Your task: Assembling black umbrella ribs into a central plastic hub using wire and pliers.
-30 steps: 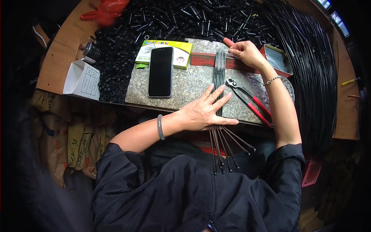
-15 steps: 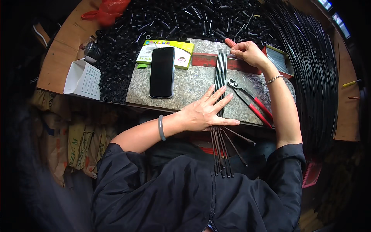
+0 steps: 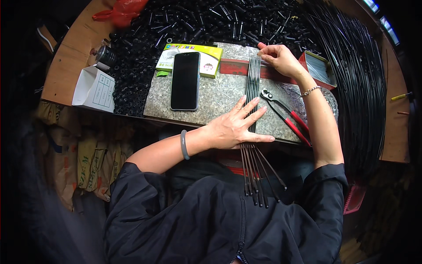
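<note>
Several thin dark rods (image 3: pixel 253 81) lie side by side across a stone slab (image 3: pixel 162 99), their capped lower ends fanning out past its front edge. My left hand (image 3: pixel 239 126) rests flat over the rods with its fingers spread. At their far ends, my right hand (image 3: pixel 280 62) has thumb and forefinger pinched together; whatever is between them is too small to make out. Under the rods' far part runs a red metal bar (image 3: pixel 233 67). Pincers with red handles (image 3: pixel 297 131) lie right of the rods. A tool's orange-red handle (image 3: pixel 262 45) shows partly behind my right hand.
A phone (image 3: pixel 185 81) leans on a yellow-green box (image 3: pixel 212 53). Small pins (image 3: pixel 225 94) are scattered on the slab. An open box of thin pieces (image 3: pixel 318 68) stands right, beside long black rods (image 3: pixel 358 83). Black parts (image 3: pixel 193 20) heap behind; a white carton (image 3: pixel 94 90) sits left.
The rods' lower ends have shifted, with the outer right ones swinging closer to the rest. Their far ends spread slightly; my right hand has moved a little. My left hand stays on the rods.
</note>
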The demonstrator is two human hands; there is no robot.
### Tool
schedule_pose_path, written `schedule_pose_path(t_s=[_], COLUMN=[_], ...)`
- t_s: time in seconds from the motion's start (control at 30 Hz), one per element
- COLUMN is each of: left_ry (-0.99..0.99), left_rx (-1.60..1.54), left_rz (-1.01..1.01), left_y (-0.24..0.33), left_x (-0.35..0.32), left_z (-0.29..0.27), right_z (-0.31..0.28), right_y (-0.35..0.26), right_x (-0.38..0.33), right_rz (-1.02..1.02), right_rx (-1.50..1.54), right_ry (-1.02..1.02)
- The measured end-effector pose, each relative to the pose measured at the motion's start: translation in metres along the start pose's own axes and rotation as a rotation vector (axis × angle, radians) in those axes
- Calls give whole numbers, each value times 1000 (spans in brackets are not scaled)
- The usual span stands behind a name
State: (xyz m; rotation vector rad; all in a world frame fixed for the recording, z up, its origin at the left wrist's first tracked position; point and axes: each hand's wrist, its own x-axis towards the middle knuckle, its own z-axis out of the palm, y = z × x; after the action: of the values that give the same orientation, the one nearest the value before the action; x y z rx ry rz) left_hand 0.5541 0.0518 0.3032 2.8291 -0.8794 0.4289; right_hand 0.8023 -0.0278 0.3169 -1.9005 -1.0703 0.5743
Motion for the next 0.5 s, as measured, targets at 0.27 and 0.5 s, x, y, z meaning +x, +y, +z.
schedule_pose_path(t_s=[0.27, 0.5], left_ry=[-15, -18], left_rx=[2, -2], left_rz=[15, 19], left_y=[-3, -3], left_x=[-2, -2], left_z=[4, 6], right_z=[-7, 17], right_y=[3, -4], right_x=[1, 3], right_rz=[-26, -210], right_rx=[-30, -231], right_ry=[-58, 144])
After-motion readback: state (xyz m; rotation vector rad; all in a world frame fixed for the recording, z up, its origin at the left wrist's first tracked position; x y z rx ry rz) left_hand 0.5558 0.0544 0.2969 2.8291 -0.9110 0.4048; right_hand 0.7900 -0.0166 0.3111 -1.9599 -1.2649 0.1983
